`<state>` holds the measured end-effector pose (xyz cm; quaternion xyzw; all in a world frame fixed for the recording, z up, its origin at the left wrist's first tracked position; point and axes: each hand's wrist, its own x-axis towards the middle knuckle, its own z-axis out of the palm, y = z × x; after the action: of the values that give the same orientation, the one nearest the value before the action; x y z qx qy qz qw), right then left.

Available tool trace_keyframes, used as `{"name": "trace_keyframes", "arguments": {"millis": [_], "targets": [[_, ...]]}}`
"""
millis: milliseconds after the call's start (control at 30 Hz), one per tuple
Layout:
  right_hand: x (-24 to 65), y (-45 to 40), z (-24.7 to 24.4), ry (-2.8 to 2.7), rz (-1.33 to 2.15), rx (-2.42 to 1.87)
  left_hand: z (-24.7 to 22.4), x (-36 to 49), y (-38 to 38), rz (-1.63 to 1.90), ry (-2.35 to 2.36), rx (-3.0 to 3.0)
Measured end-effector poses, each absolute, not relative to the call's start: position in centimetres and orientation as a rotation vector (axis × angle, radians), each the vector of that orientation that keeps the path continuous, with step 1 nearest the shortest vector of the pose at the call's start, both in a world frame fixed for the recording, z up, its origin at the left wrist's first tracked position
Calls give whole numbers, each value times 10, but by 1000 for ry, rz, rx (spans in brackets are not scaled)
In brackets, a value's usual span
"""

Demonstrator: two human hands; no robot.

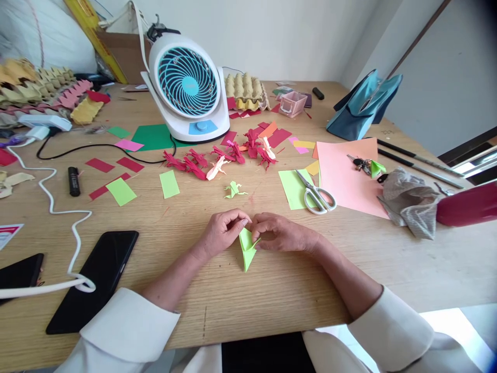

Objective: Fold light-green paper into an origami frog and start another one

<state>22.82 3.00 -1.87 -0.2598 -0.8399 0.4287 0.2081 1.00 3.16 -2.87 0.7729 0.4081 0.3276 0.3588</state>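
A partly folded piece of light green paper is between my hands near the front of the wooden table. My left hand pinches its upper left part between thumb and fingers. On the other side, my right hand has curled fingers closed on the paper's right flap. The paper's lower end tapers to a point toward me. Just beyond my hands stands a small light green folded paper figure. Behind it lies a cluster of red folded paper figures, with a few pale ones among them.
Scissors rest on green paper beside a large pink sheet. A white fan stands at the back. Left are a black phone, a white cable and a black marker. A red bottle lies right.
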Motion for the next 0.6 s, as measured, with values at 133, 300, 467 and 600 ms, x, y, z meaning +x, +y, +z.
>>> {"name": "trace_keyframes", "arguments": {"millis": [133, 300, 467, 600], "targets": [[227, 29, -20, -2258, 1194, -825, -29, 8, 33, 826, 1011, 1938], [227, 30, -24, -2156, 1220, -873, -34, 4, 34, 794, 932, 1861], [227, 31, -27, -2057, 1252, -933, -30, 2, 31, 706, 846, 1889], [226, 31, -25, -1998, 1267, -999, -26, 3, 30, 670, 881, 1991]]}}
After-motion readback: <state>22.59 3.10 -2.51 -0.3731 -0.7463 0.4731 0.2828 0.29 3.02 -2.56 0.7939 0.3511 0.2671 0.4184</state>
